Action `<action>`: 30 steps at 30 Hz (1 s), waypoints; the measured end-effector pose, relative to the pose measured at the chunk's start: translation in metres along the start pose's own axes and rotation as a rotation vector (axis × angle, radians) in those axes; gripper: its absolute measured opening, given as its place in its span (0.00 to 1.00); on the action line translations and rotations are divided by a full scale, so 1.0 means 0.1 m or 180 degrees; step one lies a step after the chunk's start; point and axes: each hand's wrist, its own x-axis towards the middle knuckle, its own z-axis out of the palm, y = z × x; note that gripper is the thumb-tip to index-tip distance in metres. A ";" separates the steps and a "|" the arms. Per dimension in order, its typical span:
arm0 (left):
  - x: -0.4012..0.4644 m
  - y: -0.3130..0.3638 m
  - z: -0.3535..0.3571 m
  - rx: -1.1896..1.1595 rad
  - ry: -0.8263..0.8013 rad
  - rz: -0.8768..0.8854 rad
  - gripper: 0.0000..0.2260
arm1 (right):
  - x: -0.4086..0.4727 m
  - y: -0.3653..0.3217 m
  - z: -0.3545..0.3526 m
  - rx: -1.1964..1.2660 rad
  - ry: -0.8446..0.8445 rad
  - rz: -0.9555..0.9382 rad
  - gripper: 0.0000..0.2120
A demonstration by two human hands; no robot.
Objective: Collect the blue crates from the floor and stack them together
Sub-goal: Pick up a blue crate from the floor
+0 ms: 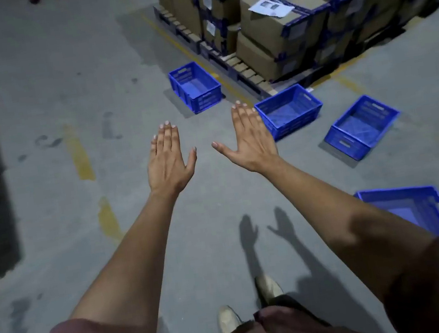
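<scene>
Both hands are stretched out flat over the grey floor (33,108), palms down, fingers straight and together, thumbs splayed toward each other; the left hand (167,161) and the right hand (251,138) hold and touch nothing. Four blue crates sit apart on the floor, unstacked: a far crate (195,87) beside the pallet of cardboard boxes (276,23), a second crate (289,110) just right of the right hand, a third crate (362,126) further right, and a near crate (416,211) behind the right forearm
</scene>
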 end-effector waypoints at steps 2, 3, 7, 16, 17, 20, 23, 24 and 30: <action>0.03 0.16 0.02 -0.0004 -0.0162 0.0078 0.36 | -0.08 0.15 -0.02 -0.0042 0.0016 0.0175 0.52; 0.04 0.24 0.06 -0.0003 -0.0232 0.0134 0.36 | -0.14 0.25 0.00 -0.0071 -0.0005 0.0281 0.53; 0.09 0.61 0.17 -0.0024 -0.0427 0.0390 0.36 | -0.40 0.60 -0.04 -0.0187 -0.0008 0.0539 0.53; 0.29 1.75 0.42 -0.0094 -0.0623 0.1043 0.35 | -0.94 1.62 -0.26 -0.0313 0.0107 0.1188 0.53; 0.31 1.90 0.46 -0.0092 -0.0649 0.1110 0.35 | -1.00 1.76 -0.28 -0.0334 0.0099 0.1279 0.53; 0.38 2.42 0.57 -0.0140 -0.0689 0.1289 0.35 | -1.21 2.21 -0.38 -0.0341 0.0114 0.1535 0.53; 0.42 3.00 0.68 -0.0243 -0.0729 0.1477 0.35 | -1.47 2.69 -0.47 -0.0389 0.0194 0.1717 0.52; 0.42 3.18 0.73 -0.0265 -0.0721 0.1541 0.35 | -1.55 2.85 -0.50 -0.0434 0.0241 0.1775 0.52; 0.42 4.21 1.00 -0.0342 -0.0735 0.1842 0.35 | -2.03 3.75 -0.66 -0.0520 0.0239 0.2077 0.52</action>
